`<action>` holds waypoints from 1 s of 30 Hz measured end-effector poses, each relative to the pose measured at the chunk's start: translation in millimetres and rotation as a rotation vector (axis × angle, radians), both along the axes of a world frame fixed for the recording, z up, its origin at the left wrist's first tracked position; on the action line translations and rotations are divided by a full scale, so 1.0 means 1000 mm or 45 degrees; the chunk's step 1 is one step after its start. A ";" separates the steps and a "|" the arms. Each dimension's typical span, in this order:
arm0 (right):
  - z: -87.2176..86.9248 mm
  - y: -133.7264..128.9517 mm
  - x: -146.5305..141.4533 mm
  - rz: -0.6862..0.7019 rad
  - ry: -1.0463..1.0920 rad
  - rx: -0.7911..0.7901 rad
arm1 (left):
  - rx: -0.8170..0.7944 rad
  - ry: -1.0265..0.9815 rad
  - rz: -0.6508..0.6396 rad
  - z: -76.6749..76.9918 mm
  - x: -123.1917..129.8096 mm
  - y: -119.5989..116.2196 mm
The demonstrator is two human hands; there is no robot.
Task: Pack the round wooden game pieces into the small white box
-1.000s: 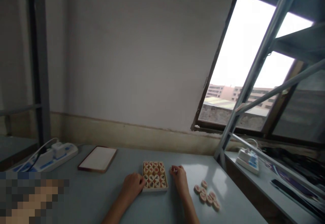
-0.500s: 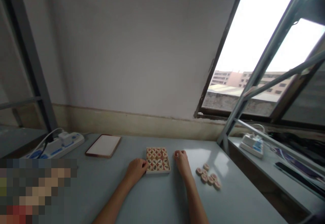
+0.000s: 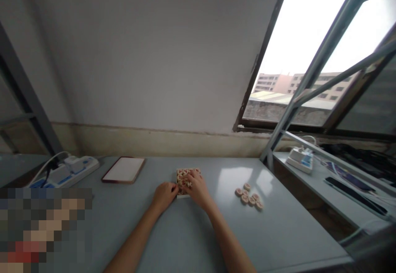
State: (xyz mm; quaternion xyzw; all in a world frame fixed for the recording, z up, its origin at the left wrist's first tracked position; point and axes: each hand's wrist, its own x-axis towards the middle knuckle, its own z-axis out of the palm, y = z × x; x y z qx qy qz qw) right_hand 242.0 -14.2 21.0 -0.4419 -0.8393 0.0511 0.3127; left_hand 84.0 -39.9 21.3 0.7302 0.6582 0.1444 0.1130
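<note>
A small shallow box (image 3: 183, 196) full of round wooden Chinese chess pieces (image 3: 182, 172) sits on the table. My left hand (image 3: 165, 195) is closed at its left edge, thumb and fingers pinching the side near the front corner. My right hand (image 3: 197, 187) reaches over the box from the right, fingers bent down onto the pieces and covering much of the box. A piece seems to be at its fingertips, though the hand partly hides it. To the right lies a loose group of several Chinese chess pieces (image 3: 252, 200).
A flat white panel with a brown rim (image 3: 123, 170) lies at the back left. Beside it is a power strip (image 3: 77, 165) with cords. Another power strip (image 3: 300, 159) and a dark phone-like slab (image 3: 355, 194) rest on the right-hand surface, behind a metal bed frame (image 3: 278, 139).
My right hand has moved left from beside the box to over its pieces. The left hand stays at the box's edge. The camera view has shifted slightly.
</note>
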 end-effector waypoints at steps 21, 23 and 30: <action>-0.001 0.002 -0.002 0.015 -0.165 -0.009 | 0.020 -0.016 -0.042 -0.003 -0.003 0.003; -0.001 0.002 -0.002 0.025 -0.166 -0.051 | 0.043 -0.011 -0.042 -0.004 -0.004 0.003; -0.004 0.008 0.003 0.128 -0.078 -0.116 | 0.029 -0.005 -0.047 -0.002 -0.004 0.001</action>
